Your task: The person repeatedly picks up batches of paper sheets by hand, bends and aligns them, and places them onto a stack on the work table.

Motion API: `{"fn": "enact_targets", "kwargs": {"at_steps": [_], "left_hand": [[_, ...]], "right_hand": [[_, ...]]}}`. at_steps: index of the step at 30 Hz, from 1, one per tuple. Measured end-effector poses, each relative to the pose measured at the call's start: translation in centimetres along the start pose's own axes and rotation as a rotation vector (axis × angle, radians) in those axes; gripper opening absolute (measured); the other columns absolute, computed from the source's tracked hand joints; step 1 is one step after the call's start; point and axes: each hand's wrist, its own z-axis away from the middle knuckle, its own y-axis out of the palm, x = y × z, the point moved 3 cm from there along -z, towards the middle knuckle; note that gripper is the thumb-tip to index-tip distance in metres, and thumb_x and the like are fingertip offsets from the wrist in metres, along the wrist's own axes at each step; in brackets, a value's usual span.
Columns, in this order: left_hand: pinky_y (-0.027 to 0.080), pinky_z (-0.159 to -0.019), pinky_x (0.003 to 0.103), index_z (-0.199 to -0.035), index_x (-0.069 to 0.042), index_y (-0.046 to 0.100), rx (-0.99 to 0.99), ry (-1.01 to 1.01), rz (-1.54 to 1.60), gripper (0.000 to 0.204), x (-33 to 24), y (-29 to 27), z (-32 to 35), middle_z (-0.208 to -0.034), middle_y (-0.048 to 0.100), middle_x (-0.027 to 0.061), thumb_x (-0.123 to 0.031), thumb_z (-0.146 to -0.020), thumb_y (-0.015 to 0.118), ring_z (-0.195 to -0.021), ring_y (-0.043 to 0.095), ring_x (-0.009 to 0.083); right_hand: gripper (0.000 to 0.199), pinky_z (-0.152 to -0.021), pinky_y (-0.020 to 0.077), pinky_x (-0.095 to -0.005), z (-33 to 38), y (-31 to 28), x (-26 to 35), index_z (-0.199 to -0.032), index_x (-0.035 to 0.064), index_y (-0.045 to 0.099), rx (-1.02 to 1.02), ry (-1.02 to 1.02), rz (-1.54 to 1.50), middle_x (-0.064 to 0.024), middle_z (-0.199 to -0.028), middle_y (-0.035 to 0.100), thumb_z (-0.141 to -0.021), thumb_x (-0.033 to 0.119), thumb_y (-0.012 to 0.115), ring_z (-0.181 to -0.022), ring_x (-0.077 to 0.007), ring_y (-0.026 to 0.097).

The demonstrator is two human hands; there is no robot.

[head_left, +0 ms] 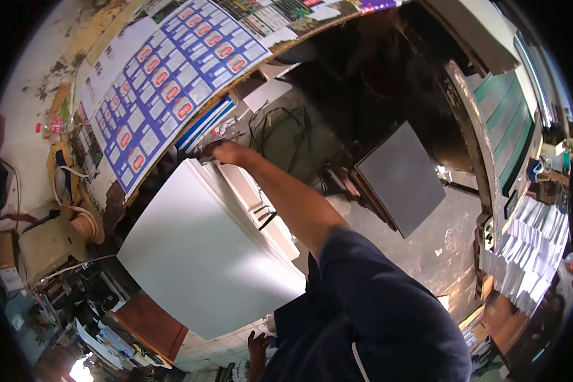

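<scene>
A large white flat-topped block [204, 248] fills the middle left, with layered white edges along its right side; I cannot tell whether it is stacked sheets or one piece. My right arm reaches across the view, and my right hand [228, 153] is at the block's far corner. Its fingers curl down there, and what they grip, if anything, is hidden. Near the lower edge, beyond the block's near side, my left hand [258, 344] hangs in shadow. Its fingers look apart, with nothing visible in them.
A table covered with blue-and-white printed sheets [172, 83] stands beyond the block. Right of my arm is a stack topped by a grey board [404, 178]. Piled white papers [531, 248] stand far right, a cable spool [63, 239] left. A brown board [149, 325] lies lower left.
</scene>
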Motion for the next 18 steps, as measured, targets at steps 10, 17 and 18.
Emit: {"fn": "enact_targets", "kwargs": {"at_steps": [10, 17, 18], "left_hand": [[0.049, -0.1, 0.044, -0.131, -0.007, 0.053, 0.239, 0.45, -0.64, 0.035, -2.5, 6.9, 0.7, -0.13, 0.058, 0.0162, -0.006, -0.096, 0.047, -0.117, 0.058, 0.0347], [0.047, -0.099, 0.041, -0.11, -0.013, 0.072, 0.271, 0.536, -0.688, 0.024, -6.3, 14.8, 2.3, -0.117, 0.068, 0.0072, -0.022, -0.095, 0.055, -0.113, 0.059, 0.0328], [0.047, -0.098, 0.041, -0.109, -0.013, 0.072, 0.262, 0.483, -0.604, 0.024, -6.7, 15.3, 2.7, -0.117, 0.068, 0.0074, -0.024, -0.095, 0.056, -0.113, 0.059, 0.0324]], "right_hand": [[0.069, -0.106, 0.0381, -0.0407, 0.5, 0.5, 1.8, -0.126, 0.007, 0.062, 0.008, -0.098, 0.153, -0.0217, -0.134, 0.056, -0.096, 0.061, 0.031, -0.124, -0.0379, 0.052], [0.105, -0.108, 0.0356, -0.0421, 5.5, -2.2, 4.8, -0.124, -0.0087, 0.059, -0.044, -0.084, -0.046, -0.0309, -0.137, 0.049, -0.08, 0.084, 0.038, -0.131, -0.0393, 0.045], [0.113, -0.109, 0.0347, -0.0438, 5.6, -1.9, 5.3, -0.124, -0.0116, 0.058, -0.066, -0.072, 0.03, -0.0317, -0.138, 0.047, -0.073, 0.088, 0.042, -0.133, -0.0419, 0.041]]}}
